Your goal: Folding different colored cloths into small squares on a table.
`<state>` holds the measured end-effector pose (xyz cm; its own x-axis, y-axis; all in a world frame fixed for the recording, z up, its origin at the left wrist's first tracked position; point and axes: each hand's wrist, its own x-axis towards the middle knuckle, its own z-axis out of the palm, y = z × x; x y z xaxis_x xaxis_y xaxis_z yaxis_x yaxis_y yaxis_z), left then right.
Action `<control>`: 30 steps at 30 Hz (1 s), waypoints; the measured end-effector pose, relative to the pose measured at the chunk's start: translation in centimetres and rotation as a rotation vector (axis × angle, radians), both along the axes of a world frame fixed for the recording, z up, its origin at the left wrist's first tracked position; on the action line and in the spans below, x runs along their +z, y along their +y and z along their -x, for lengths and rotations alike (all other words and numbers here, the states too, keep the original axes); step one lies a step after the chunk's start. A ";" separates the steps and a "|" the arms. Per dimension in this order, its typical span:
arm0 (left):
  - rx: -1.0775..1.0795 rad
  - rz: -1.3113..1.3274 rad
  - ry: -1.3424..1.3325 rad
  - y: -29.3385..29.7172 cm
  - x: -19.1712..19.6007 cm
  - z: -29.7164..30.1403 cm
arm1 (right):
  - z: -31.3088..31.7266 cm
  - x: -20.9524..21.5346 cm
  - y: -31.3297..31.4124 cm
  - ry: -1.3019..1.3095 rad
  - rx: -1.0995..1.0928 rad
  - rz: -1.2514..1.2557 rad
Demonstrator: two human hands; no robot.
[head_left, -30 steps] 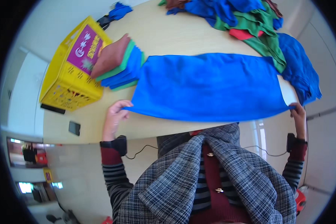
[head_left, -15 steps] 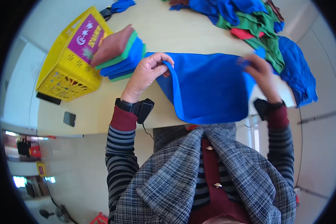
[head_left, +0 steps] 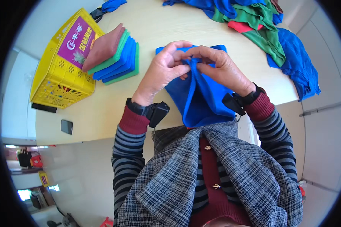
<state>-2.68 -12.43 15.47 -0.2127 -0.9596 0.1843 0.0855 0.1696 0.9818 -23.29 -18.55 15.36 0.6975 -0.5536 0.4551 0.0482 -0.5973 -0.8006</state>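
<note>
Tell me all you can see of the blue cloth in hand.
The blue cloth is plain, bright blue, and looks soft and thin. Its sides are drawn up toward the middle, leaving a hollow open at the near end. The left hand and right hand pinch its raised edges near the far end. Its far part lies on the pale table; whether its near end touches the checked garment is unclear.

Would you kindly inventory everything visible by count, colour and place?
perforated plastic crate: 1, yellow and purple, left
folded cloth stack: 1, brown, green, blue, beside crate
large fabric cloth: 1, blue, centre front
loose cloth heap: 1, blue, green, red, brown, far right
small crumpled cloth: 1, blue, far left
flat rectangular device: 1, dark, near left
tabletop: 1, pale, underneath
strapped devices: 2, black, wrists
plaid garment: 1, grey, lower centre
left hand and right hand: 2, grip on large fabric cloth
</note>
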 end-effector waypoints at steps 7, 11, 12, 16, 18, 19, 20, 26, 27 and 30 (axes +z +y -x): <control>-0.054 -0.007 -0.017 -0.5 -1.9 -1.1 | -1.0 -0.7 0.1 0.214 0.041 0.083; 0.219 0.008 -0.392 1.0 -4.3 -5.3 | -1.2 -0.9 0.5 0.269 0.019 0.055; 0.376 -0.041 -0.690 1.1 -5.8 -7.4 | -0.8 -1.2 0.4 0.197 -0.031 -0.046; 0.709 -0.028 -1.169 2.3 -11.1 -14.3 | 0.6 -1.8 -0.5 0.101 -0.100 -0.210; 0.677 0.012 -1.204 1.2 -11.9 -16.6 | 1.1 -1.8 -0.7 0.089 -0.112 -0.232; 0.660 0.032 -1.223 0.8 -12.2 -17.6 | 1.2 -1.9 -0.6 0.102 -0.117 -0.237; 0.672 0.034 -1.226 0.3 -12.6 -18.4 | 1.2 -2.1 -0.5 0.116 -0.125 -0.241; 0.764 0.003 -1.220 -4.3 -14.2 -21.2 | 1.6 -2.2 -0.4 0.132 -0.155 -0.266; 0.778 -0.001 -1.237 -4.9 -14.3 -21.9 | 1.7 -2.0 -0.3 0.132 -0.157 -0.259; 0.762 0.002 -1.275 -5.9 -14.7 -24.5 | 1.9 -1.5 -0.2 0.129 -0.168 -0.243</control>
<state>21.81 -18.33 0.76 0.3138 -0.9115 0.2659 -0.9194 -0.2217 0.3250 -25.24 -18.74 13.88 0.6303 -0.7476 0.2094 -0.1458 -0.3789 -0.9139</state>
